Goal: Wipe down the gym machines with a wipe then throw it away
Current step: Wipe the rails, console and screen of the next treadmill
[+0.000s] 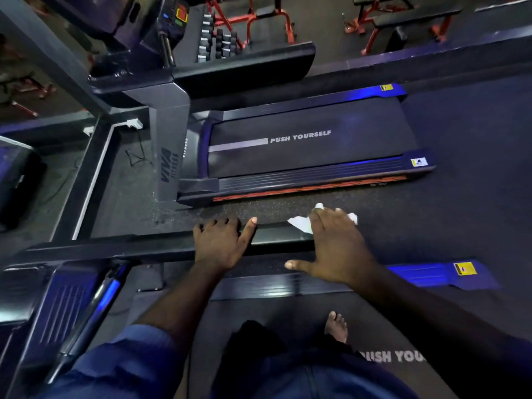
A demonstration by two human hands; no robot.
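I stand on a treadmill, and its dark side handrail (144, 249) runs across in front of me. My left hand (221, 243) rests on top of the rail with the fingertips bent over its far edge and the thumb lying along the top. My right hand (334, 243) covers the rail's right end, fingers bent down over a crumpled white wipe (300, 223) and thumb spread wide on the near side. Bits of the wipe stick out to the left, top and right of the fingers.
A second treadmill (311, 151) marked PUSH YOURSELF lies parallel just beyond the rail, with its grey upright (169, 145) at the left. A strip of rubber floor (230, 208) separates the two. Dumbbells (216, 38) and red benches (403, 21) stand farther back. My bare foot (336, 326) is on the belt.
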